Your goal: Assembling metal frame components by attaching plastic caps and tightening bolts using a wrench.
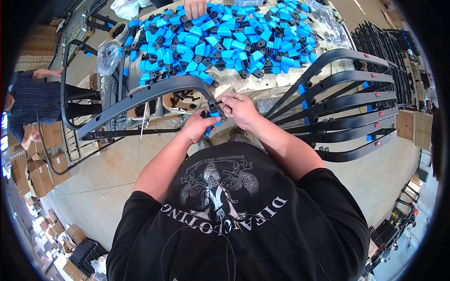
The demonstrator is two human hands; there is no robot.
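Both hands meet at the centre of the view. The left hand (199, 124) is closed around a small blue-and-black plastic clip (213, 114), and the right hand (240, 108) pinches the same clip from 3 o'clock, holding it against the long curved dark-grey plastic bar (140, 96) that sweeps off toward 9 o'clock. At 12 o'clock the desk (262, 86) carries a big heap of loose blue-and-black clips (220, 37), with another person's hand (194, 7) on its far edge. At 3 o'clock lies a stack of curved dark bars with blue clips already fitted (347, 107). Judging by that stack, several bars look finished, while the large heap suggests much clipping remains.
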